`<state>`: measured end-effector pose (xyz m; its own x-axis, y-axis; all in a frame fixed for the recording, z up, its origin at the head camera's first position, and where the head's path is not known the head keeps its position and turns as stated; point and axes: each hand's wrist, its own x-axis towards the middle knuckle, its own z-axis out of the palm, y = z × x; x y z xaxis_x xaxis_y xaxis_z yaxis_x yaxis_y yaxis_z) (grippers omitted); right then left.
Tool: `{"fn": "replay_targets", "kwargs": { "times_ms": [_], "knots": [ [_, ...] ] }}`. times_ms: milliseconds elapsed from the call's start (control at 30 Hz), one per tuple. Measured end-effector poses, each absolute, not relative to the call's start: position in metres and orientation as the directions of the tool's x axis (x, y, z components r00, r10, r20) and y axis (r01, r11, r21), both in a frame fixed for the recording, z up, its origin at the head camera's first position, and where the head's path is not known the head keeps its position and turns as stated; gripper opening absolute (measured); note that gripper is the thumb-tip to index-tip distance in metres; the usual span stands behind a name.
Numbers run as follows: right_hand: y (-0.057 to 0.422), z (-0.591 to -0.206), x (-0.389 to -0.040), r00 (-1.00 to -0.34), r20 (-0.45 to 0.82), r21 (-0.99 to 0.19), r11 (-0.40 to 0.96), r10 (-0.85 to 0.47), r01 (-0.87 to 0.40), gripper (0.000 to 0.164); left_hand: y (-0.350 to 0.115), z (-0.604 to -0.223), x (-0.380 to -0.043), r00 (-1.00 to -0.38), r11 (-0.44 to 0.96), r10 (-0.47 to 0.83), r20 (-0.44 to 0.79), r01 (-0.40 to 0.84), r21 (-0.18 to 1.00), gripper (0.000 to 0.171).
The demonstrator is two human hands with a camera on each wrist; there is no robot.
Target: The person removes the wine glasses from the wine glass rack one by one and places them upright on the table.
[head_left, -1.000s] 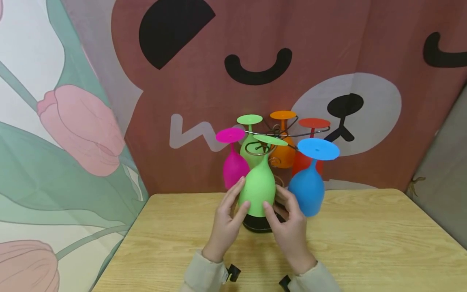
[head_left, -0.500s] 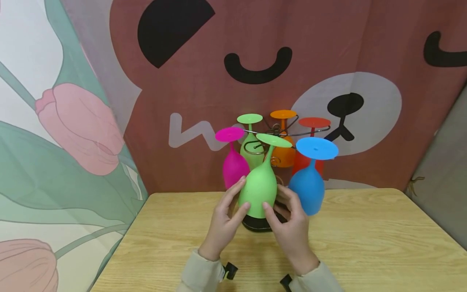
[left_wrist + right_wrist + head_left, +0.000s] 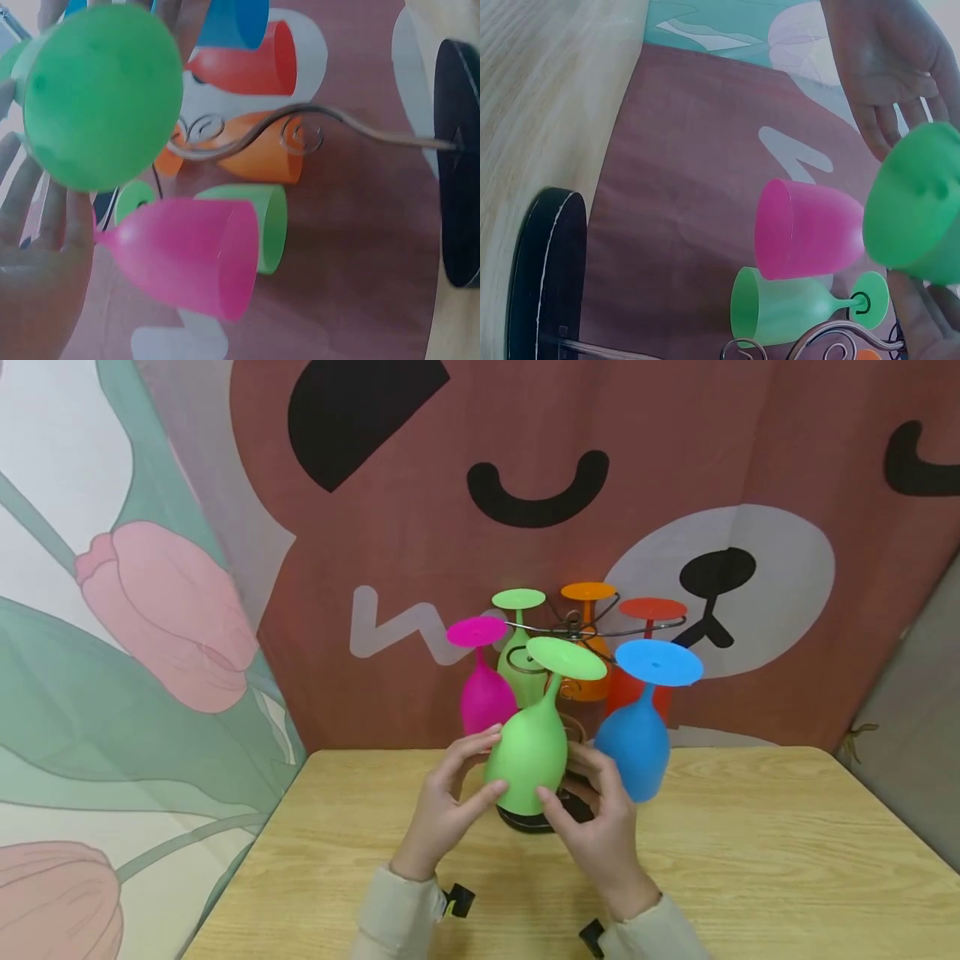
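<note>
A light green goblet is held upside down between both hands, its foot up and tilted to the right. My left hand grips the bowl from the left with thumb and fingers. On the other side my right hand holds it, thumb at the front near the rim. Behind the goblet stands a metal stemware rack with a black base. In the left wrist view the goblet's bowl faces the camera, the left fingers against it. The right wrist view shows its bowl between both hands.
Upside down on the rack hang a magenta goblet, another green goblet, an orange goblet, a red goblet and a blue goblet. The wooden table meets a printed curtain behind.
The held green goblet has come toward me, its foot moving right and tipping forward, out of the rack's front loop. Both hands moved with it, the left wrist shifting left.
</note>
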<state>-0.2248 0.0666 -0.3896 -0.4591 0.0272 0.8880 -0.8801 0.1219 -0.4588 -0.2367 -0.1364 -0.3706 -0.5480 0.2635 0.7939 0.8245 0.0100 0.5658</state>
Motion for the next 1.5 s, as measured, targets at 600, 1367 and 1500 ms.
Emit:
{"fn": "replay_targets", "kwargs": {
  "times_ms": [600,1367,1500],
  "knots": [
    [0.072,-0.392,-0.227,-0.45,0.873,-0.444,0.077,-0.19,-0.893,0.069,-0.174,-0.367,-0.246,-0.518,-0.074,0.438,0.735,0.794,0.603,0.062],
    [0.076,-0.394,-0.236,-0.265,0.935,-0.191,0.296,-0.234,-0.936,0.068,-0.175,-0.365,-0.24,-0.716,0.112,0.409,0.566,0.655,0.747,0.055],
    [0.078,-0.396,-0.236,-0.3,0.917,-0.223,0.286,-0.264,-0.932,0.07,-0.175,-0.367,-0.242,-0.712,0.125,0.415,0.566,0.661,0.74,0.056]
  ]
}}
